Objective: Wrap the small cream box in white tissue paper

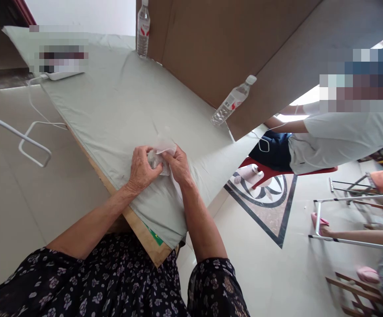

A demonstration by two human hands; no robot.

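Both of my hands are over the near part of a table covered with a pale green cloth [112,101]. Between them is a crumpled, translucent white sheet [165,147], thin like plastic or tissue. My left hand [143,169] has its fingers curled, thumb and fingertips on the left part of the sheet. My right hand [179,165] pinches the sheet's right side between thumb and fingers. Whether anything lies inside the sheet cannot be made out.
A brown cardboard panel [204,48] stands across the table, with one water bottle [143,33] at its left and another [232,101] at its right. A person in a white shirt [346,136] sits beyond it. White cables hang at the left.
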